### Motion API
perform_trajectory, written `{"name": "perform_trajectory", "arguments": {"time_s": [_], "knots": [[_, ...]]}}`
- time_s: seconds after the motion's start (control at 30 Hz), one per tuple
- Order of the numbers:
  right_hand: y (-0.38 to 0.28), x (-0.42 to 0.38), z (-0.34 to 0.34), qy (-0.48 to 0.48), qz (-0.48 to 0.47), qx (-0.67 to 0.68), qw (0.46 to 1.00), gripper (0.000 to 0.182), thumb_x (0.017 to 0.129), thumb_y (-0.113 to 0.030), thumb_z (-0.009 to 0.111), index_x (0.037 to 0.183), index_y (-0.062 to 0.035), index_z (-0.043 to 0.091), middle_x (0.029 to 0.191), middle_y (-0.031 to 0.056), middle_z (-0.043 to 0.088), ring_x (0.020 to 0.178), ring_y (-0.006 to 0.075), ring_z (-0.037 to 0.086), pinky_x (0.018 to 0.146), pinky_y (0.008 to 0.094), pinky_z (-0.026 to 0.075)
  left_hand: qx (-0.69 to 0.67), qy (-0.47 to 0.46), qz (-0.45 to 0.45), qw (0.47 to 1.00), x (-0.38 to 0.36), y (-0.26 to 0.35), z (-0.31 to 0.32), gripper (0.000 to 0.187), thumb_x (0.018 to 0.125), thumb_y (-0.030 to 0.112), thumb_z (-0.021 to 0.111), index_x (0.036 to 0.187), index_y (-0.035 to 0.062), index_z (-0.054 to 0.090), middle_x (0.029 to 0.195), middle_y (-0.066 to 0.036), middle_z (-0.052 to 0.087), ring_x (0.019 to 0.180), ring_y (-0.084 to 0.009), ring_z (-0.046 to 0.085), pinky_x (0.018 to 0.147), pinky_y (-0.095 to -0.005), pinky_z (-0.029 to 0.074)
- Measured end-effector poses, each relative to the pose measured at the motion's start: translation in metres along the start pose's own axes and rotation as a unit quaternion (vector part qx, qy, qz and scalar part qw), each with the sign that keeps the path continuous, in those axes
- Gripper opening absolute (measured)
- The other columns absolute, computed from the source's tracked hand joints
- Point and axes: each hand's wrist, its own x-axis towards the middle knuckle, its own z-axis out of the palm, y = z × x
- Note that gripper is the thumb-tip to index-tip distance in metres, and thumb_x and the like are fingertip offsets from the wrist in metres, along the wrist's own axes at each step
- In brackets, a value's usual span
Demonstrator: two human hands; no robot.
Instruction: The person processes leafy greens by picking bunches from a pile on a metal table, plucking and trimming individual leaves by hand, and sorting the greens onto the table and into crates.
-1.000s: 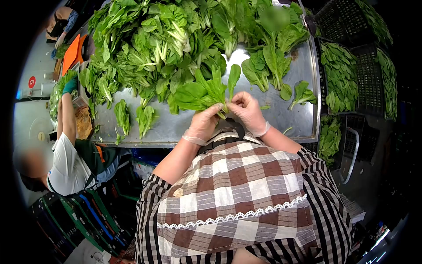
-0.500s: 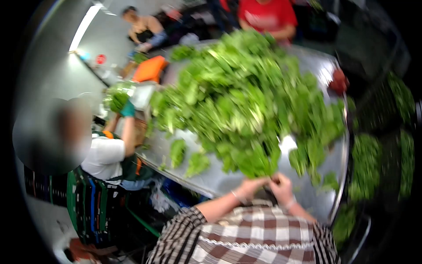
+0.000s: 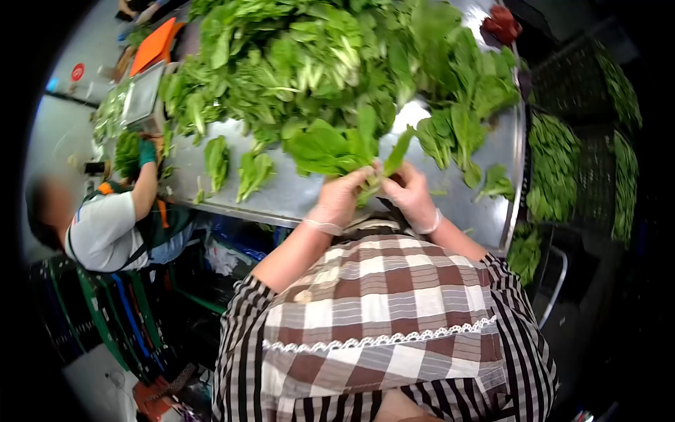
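Note:
Clear-gloved, my left hand (image 3: 337, 200) is closed round the stems of a bunch of leafy greens (image 3: 327, 149), whose broad leaves fan out up and to the left. Close beside it, my right hand (image 3: 411, 197) pinches a single green leaf (image 3: 399, 151) that points up and to the right. The fingertips of both hands nearly meet at the stems, just above the near edge of the metal table (image 3: 274, 204). Beyond them a big heap of the same greens (image 3: 302, 63) covers much of the tabletop.
Small loose bunches (image 3: 254, 172) lie left of my hands, others (image 3: 498, 183) to the right. Crates of greens (image 3: 552, 169) stand along the right side. At left, a co-worker (image 3: 105, 225) in a teal glove handles greens near a scale (image 3: 144, 98) and an orange bin (image 3: 153, 48).
The view has tilted down, bringing my apron and hands further into the frame. My hands have moved slightly apart, and a leaf now stands separately in the right one. The co-worker's arm has lowered.

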Motion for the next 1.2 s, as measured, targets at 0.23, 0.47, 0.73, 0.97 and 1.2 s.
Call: {"name": "perform_trajectory", "arguments": {"time_s": [0.23,0.47,0.73,0.97,1.2], "knots": [[0.011,-0.007,-0.012,0.058,0.097,0.177,0.978,0.016,0.094,-0.011,0.060,0.105,0.0001,0.060,0.085,0.0062,0.065,0.070,0.0118,0.061,0.065,0.0254,0.050,-0.117,-0.071,0.025,0.990,0.006,-0.016,-0.028,0.039,0.092,0.000,0.059,0.130,0.0028,0.049,0.106,-0.006,0.062,0.101,-0.0204,0.061,0.100,-0.0424,0.047],[0.047,-0.008,-0.074,0.087,0.019,-0.341,0.936,0.023,0.079,-0.016,0.071,0.097,-0.0034,0.064,0.081,0.0107,0.068,0.072,0.0211,0.068,0.065,0.0351,0.053,-0.060,-0.039,0.031,0.997,0.006,-0.010,-0.018,0.034,0.091,-0.001,0.058,0.123,0.0085,0.051,0.102,-0.001,0.058,0.097,-0.0151,0.059,0.097,-0.0367,0.046],[0.053,0.019,-0.130,0.213,-0.008,-0.615,0.759,0.023,0.076,-0.024,0.076,0.090,-0.0092,0.066,0.081,0.0105,0.069,0.074,0.0319,0.068,0.063,0.0427,0.054,-0.024,-0.108,-0.004,0.994,0.016,-0.013,-0.012,0.028,0.090,-0.001,0.059,0.114,0.0106,0.051,0.105,0.000,0.055,0.098,-0.0136,0.057,0.091,-0.0322,0.044],[0.046,0.016,-0.134,0.216,0.092,-0.458,0.857,0.012,0.080,-0.015,0.070,0.076,-0.0050,0.067,0.076,0.0105,0.071,0.066,0.0262,0.068,0.061,0.0365,0.053,-0.011,-0.076,-0.009,0.997,0.022,-0.010,-0.008,0.028,0.089,-0.003,0.060,0.114,0.0080,0.052,0.102,-0.002,0.055,0.094,-0.0144,0.056,0.087,-0.0308,0.045],[0.031,-0.008,-0.107,0.122,0.189,0.113,0.968,0.009,0.091,-0.013,0.067,0.092,-0.0052,0.062,0.086,0.0074,0.069,0.069,0.0144,0.063,0.069,0.0310,0.053,-0.033,-0.103,0.000,0.994,0.025,-0.016,-0.008,0.030,0.088,0.000,0.064,0.113,0.0087,0.052,0.102,-0.001,0.053,0.093,-0.0137,0.055,0.089,-0.0304,0.043]]}}
